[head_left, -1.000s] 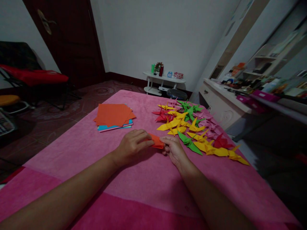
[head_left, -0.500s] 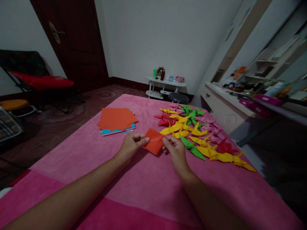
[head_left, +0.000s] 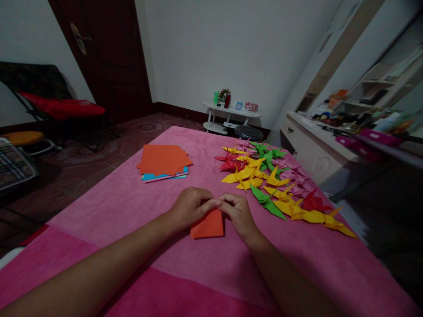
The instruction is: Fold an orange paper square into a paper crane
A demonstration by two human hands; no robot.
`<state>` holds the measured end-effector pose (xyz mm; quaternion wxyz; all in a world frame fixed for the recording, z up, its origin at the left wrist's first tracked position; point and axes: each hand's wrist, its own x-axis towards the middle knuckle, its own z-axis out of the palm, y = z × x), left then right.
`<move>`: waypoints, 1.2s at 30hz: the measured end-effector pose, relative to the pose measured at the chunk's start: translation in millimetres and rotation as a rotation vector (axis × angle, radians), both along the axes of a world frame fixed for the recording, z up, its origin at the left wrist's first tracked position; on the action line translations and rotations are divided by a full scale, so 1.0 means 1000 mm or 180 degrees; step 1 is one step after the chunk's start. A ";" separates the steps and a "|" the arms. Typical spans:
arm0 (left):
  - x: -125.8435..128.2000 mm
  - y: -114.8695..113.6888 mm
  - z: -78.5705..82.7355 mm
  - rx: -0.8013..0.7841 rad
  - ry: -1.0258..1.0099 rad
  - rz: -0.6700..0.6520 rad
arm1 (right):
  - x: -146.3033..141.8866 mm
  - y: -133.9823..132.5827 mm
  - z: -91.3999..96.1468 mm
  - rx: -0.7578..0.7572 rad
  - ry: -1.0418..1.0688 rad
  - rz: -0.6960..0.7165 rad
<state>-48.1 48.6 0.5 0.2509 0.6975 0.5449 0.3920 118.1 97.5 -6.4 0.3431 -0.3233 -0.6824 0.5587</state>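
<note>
A small folded square of orange origami paper (head_left: pixel 209 225) lies low over the pink cloth, its far edge pinched between my two hands. My left hand (head_left: pixel 191 207) is closed, its thumb pressing on that far edge. From the right, my right hand (head_left: pixel 237 211) meets it there, thumb and fingers pinched together, the two thumb tips nearly touching. Fingers hide the paper's top corner. Right of my hands lie several folded paper cranes in yellow, green, red and pink, the nearest being a green crane (head_left: pixel 266 201).
A stack of orange sheets (head_left: pixel 163 159) over blue and pink paper sits at the left on the pink cloth-covered table (head_left: pixel 112 211). Yellow cranes (head_left: pixel 246 174) spread along the right side. Beyond stand a white side table (head_left: pixel 231 110), a cluttered dresser (head_left: pixel 317 141) and a red chair (head_left: pixel 62 108).
Both hands have come together at the paper's far edge. The orange paper has been turned and brought nearer to me, down towards the cloth. The view has shifted slightly.
</note>
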 end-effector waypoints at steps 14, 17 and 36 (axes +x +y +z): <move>-0.034 0.015 -0.013 -0.0343 -0.0227 0.0070 | 0.006 0.014 -0.010 -0.0641 0.0283 -0.0284; -0.037 0.015 -0.013 -0.0363 -0.0724 0.0523 | 0.008 0.021 -0.011 -0.0897 0.0721 -0.0613; -0.015 0.014 -0.019 -0.0782 -0.1970 0.0493 | 0.007 0.021 -0.018 -0.0635 0.0330 -0.0629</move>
